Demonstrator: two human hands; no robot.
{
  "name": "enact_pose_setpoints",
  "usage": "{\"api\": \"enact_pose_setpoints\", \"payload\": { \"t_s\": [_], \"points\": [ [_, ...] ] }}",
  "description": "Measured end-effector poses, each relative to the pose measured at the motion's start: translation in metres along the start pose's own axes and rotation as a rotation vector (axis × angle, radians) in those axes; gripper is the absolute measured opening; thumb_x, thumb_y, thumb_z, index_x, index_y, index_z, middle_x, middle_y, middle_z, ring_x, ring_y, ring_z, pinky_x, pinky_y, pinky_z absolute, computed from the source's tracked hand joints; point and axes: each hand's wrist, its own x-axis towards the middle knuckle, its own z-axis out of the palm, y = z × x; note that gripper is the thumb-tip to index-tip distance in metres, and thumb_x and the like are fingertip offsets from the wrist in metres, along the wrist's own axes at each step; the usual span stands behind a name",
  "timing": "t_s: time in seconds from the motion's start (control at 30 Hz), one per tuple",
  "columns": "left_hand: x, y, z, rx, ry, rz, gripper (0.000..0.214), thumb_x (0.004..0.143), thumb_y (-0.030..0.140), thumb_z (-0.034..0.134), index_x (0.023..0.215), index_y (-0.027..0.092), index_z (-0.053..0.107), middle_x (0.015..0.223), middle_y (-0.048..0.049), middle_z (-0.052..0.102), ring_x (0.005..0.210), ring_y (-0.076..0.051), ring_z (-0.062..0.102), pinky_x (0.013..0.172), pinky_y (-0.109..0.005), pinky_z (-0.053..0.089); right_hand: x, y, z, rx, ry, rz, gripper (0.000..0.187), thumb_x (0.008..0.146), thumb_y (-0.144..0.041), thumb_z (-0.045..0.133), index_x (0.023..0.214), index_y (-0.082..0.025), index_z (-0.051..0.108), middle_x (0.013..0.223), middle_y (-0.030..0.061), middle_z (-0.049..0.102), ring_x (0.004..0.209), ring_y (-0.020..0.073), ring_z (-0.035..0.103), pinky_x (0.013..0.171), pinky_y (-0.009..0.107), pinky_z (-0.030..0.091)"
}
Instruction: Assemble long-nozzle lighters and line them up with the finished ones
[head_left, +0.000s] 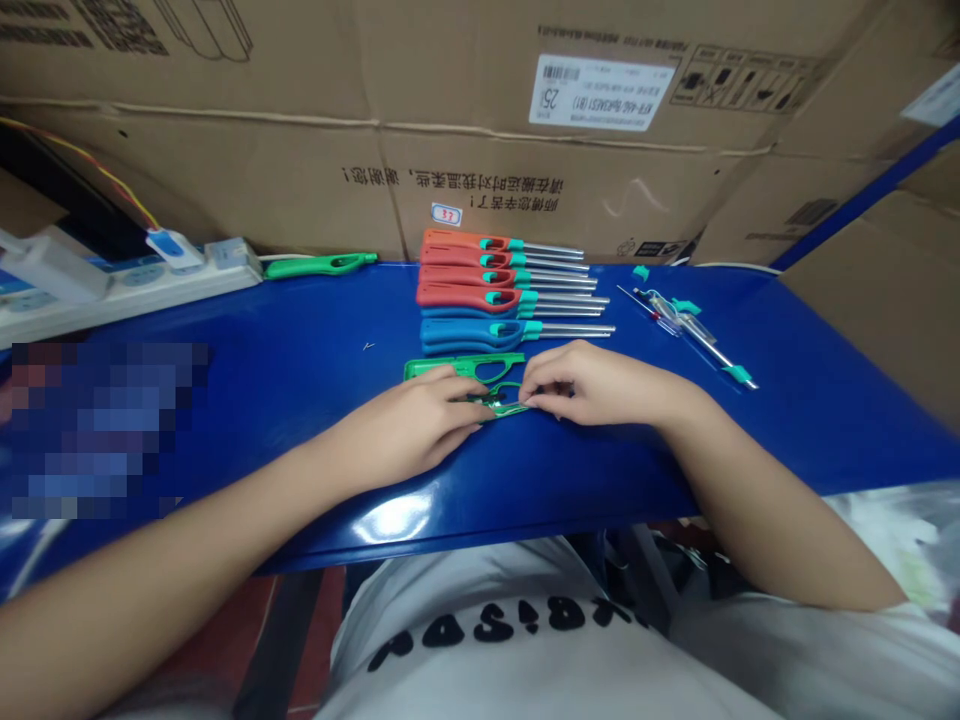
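Because the blue table [300, 330] is glossy, the green lighter shell [450, 369] could skid toward the stacked lighters [480, 290] at 12 o'clock if a hand slips. The left hand [409, 430] holds it down, fingers together; the right hand [600, 385] pinches its 3 o'clock end. Thin and open, it lies mid-table; tiny inner parts [496, 403] perhaps sit loose.

A small assembly workshop: shipping cartons [300, 150] stack up behind the blue workbench [300, 330]. Along its back lie finished lighters [487, 290] in a row, at its right end loose lighter innards [679, 315], and at its front an open green lighter shell [442, 368].
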Motion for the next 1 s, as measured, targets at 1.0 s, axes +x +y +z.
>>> {"api": "enact_pose_setpoints", "payload": {
  "t_s": [1.0],
  "points": [
    [0.0012, 0.0017, 0.0001, 0.044, -0.026, -0.006, 0.03, 0.105, 0.025, 0.05, 0.123, 0.022, 0.074, 0.125, -0.0098, 0.07, 0.116, -0.027, 0.064, 0.101, -0.045, 0.053, -0.0037, 0.0001, -0.0054, -0.049, 0.042, -0.008, 0.017, 0.086, -0.009, 0.061, 0.093, -0.016, 0.075, 0.087, 0.0036, 0.071, 0.071, 0.0131, 0.062, 0.068, 0.025, 0.046]
  ]
}}
